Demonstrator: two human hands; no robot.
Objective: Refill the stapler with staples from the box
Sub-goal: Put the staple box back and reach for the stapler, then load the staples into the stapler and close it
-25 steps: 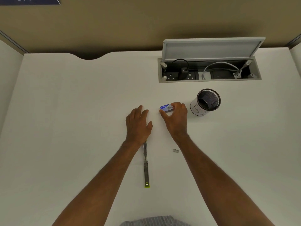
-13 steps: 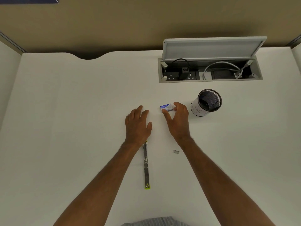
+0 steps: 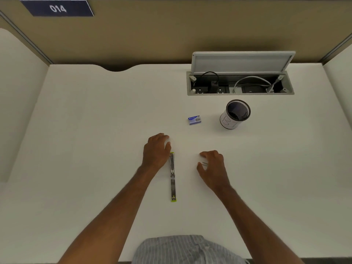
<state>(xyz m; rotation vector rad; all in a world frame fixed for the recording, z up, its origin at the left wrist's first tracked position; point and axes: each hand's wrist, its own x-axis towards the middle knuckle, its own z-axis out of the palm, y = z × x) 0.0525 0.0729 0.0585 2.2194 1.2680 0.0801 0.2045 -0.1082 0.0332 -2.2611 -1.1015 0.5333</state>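
The stapler (image 3: 172, 176) lies opened out flat on the white desk (image 3: 95, 149), a long metal strip with green ends, pointing away from me. My left hand (image 3: 156, 151) rests palm down just left of its far end, thumb close to the green tip and holding nothing. The small blue staple box (image 3: 194, 120) sits alone further back, with no hand on it. My right hand (image 3: 213, 166) is to the right of the stapler, fingers curled and apart. A short staple strip (image 3: 205, 164) lies between its thumb and forefinger; no pinch on it shows.
A black mesh pen cup (image 3: 236, 115) stands right of the staple box. Behind it a cable hatch (image 3: 240, 82) is set into the desk with its lid raised, sockets and cables inside. Partition walls close off the back and both sides.
My right hand let go of the staple box and drew back toward me to the loose staple strip. My left hand slid back beside the stapler's far end. The view tilted up.
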